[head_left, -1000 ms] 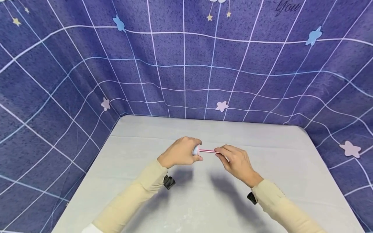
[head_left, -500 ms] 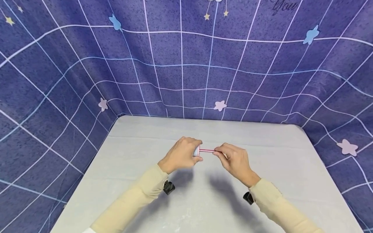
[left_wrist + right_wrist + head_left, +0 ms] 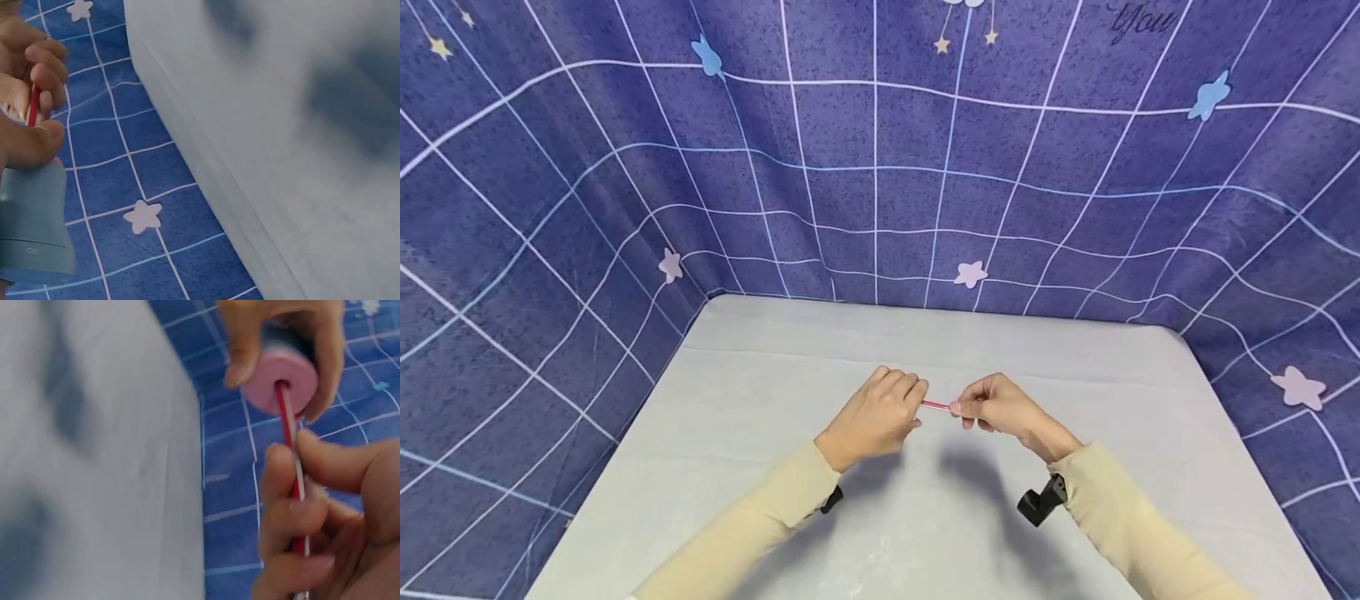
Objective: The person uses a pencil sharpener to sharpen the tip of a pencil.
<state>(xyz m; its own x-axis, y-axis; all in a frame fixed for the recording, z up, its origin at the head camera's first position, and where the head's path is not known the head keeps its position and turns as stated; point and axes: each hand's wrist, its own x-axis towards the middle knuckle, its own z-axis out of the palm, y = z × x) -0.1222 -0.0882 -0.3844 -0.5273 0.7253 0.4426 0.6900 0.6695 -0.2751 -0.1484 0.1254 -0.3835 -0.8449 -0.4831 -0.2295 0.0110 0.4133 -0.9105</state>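
My left hand (image 3: 876,414) grips a blue pencil sharpener (image 3: 34,215) with a round pink end (image 3: 301,374). In the head view that hand hides the sharpener. Lettering, too small to read fully, shows near its base in the left wrist view. A red-and-white striped pencil (image 3: 936,406) sticks into the hole in the pink end. My right hand (image 3: 1003,410) pinches the pencil between thumb and fingers, a short way from the sharpener. In the right wrist view the pencil's other end runs down along the curled fingers. Both hands are held above the table.
A pale cloth-covered table (image 3: 880,517) lies below the hands, with their shadows on it. Blue curtain (image 3: 880,200) with a grid and star pattern surrounds the back and sides. Small black wrist cameras (image 3: 1036,502) sit under the cuffs.
Both hands have turned and shifted slightly toward the person. The left hand's fingers now cover the sharpener's end in the head view. The right hand has rolled round the pencil.
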